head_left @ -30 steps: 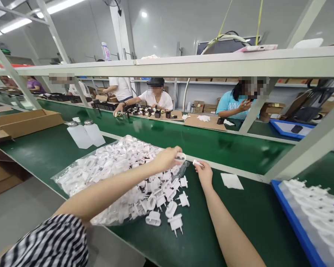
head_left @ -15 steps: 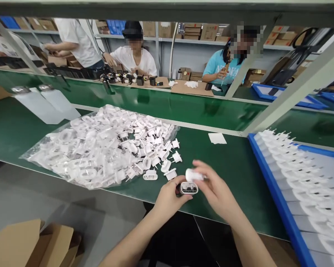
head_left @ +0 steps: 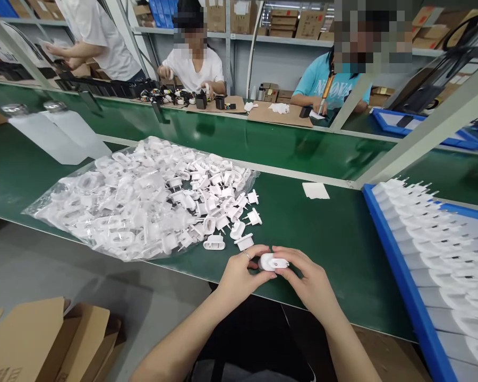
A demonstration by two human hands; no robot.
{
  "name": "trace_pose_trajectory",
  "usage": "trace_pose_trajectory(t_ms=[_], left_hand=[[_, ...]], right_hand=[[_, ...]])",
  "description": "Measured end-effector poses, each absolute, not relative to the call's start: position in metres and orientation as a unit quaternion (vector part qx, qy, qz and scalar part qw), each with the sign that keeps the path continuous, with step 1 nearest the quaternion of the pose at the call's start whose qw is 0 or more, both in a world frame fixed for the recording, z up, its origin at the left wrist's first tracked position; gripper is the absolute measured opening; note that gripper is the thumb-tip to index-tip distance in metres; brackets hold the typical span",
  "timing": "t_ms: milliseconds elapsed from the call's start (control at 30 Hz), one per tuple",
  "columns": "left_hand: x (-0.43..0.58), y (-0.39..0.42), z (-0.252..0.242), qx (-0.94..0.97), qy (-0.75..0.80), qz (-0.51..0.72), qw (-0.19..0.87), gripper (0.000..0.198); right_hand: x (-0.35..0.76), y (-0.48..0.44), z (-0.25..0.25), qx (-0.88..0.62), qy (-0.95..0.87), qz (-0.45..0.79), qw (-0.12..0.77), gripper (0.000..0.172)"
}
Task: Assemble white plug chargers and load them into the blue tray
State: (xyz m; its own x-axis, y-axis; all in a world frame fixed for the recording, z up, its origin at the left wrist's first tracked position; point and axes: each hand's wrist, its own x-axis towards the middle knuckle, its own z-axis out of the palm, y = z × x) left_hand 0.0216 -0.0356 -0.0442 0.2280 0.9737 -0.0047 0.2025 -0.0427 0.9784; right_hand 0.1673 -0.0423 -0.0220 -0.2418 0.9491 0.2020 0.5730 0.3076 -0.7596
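My left hand (head_left: 245,269) grips a white oval plug housing from its left side near the table's front edge. On top of that housing sits a white plug cover (head_left: 269,261) with metal pins, and my right hand (head_left: 304,273) pinches it from the right. Fingers of both hands nearly meet around the piece. The dark inside of the housing is hidden under the cover. Just beyond my left hand lie loose white plug covers (head_left: 245,242), part of a large heap spilling from a clear plastic bag (head_left: 103,212).
At right, a blue-rimmed tray (head_left: 398,265) holds rows of white plugs with pins up. A white paper piece (head_left: 316,190) lies on the green table (head_left: 342,239). Two white bottles (head_left: 59,130) stand at left. Cardboard boxes (head_left: 35,334) are below. Several people work across the bench.
My right hand has lowered the white plug cover onto the open housing in my left hand. The housing's dark opening is now covered. The head view has shifted slightly.
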Motion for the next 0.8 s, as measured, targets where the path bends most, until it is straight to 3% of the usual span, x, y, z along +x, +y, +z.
trace_pose_trajectory(t_ms=[100, 300, 533, 800], left_hand=[[0.021, -0.036, -0.042, 0.611, 0.489, 0.383, 0.490, 0.032], [0.015, -0.037, -0.037, 0.662, 0.481, 0.351, 0.454, 0.040], [0.009, -0.030, -0.018, 0.762, 0.483, 0.280, 0.330, 0.022], [0.025, -0.012, 0.029, 0.823, 0.517, -0.032, 0.235, 0.008]], right_hand=[[0.167, -0.043, -0.024, -0.532, -0.731, 0.288, 0.315, 0.017], [0.177, -0.044, -0.018, -0.578, -0.728, 0.283, 0.237, 0.041], [0.182, -0.036, -0.009, -0.548, -0.780, 0.228, 0.199, 0.025], [0.175, -0.027, 0.010, -0.480, -0.862, 0.129, 0.096, 0.015]])
